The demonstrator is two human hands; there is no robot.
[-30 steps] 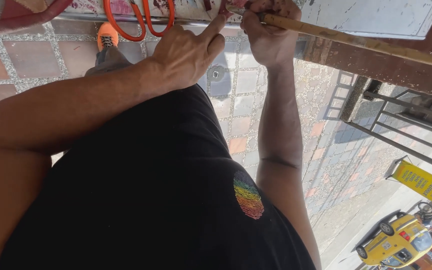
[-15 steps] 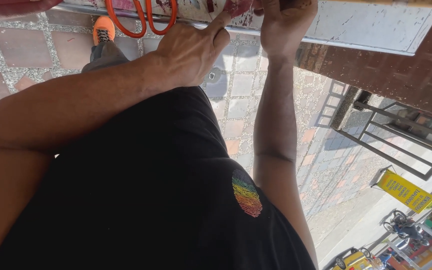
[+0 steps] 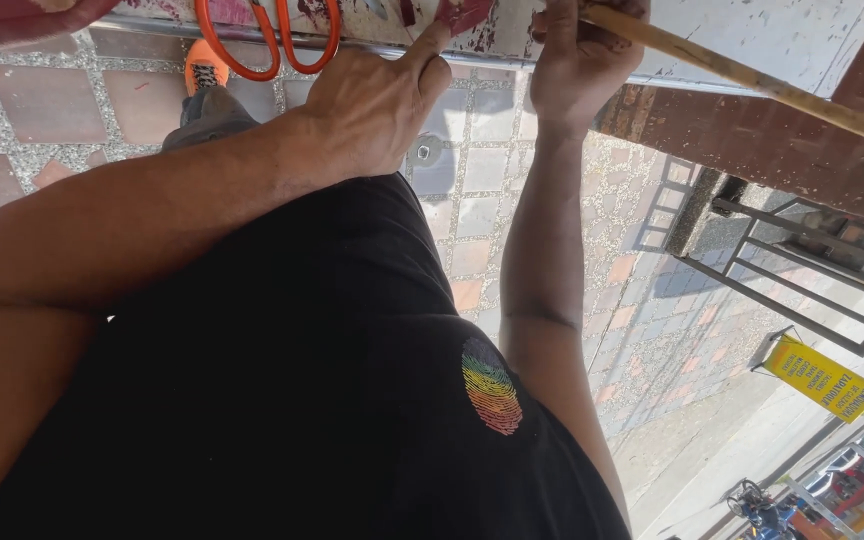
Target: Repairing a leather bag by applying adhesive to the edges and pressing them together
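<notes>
Tiled pavement (image 3: pixel 512 190) in red and grey runs below, with a metal railing (image 3: pixel 802 270) and street beyond. A paint-stained white worktable (image 3: pixel 752 40) crosses the top; orange-handled scissors (image 3: pixel 267 40) lie near its front edge. The right hand (image 3: pixel 587 60), fingers closed around a long wooden stick (image 3: pixel 752 80), has brought it back along that edge after it was out of sight half a second ago. The left hand (image 3: pixel 377 105), fingers loosely curled, presses its index fingertip to a dark red piece (image 3: pixel 462 15) at the edge.
</notes>
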